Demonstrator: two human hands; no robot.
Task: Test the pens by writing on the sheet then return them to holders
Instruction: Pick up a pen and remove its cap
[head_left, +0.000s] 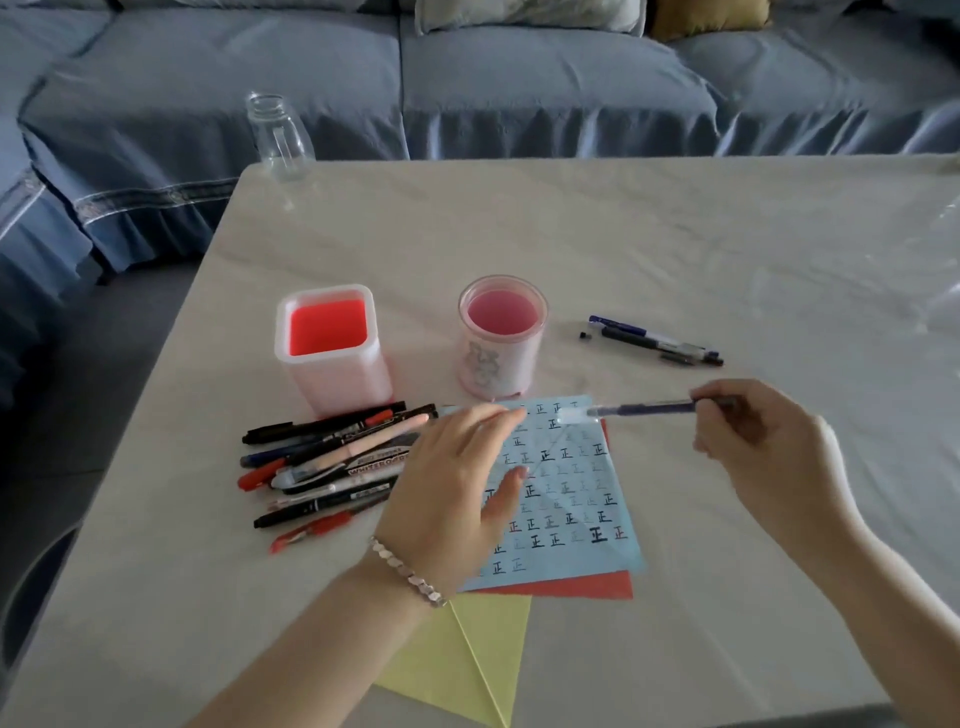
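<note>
Our right hand (763, 441) pinched a blue pen (644, 409); our left hand (457, 478) hovered open over the sheet (571, 493), beside the pen pile (332, 467)

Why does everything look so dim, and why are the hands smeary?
Head view: dim, flat light with only faint shadows; the right hand and its blue pen are smeared by motion, the left hand less so; pale glare streaks the table near its right edge.

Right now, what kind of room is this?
Probably a living room at home: a long blue fabric sofa stands behind the pale square table, where loose pens and a blue paper sheet lie.
</note>
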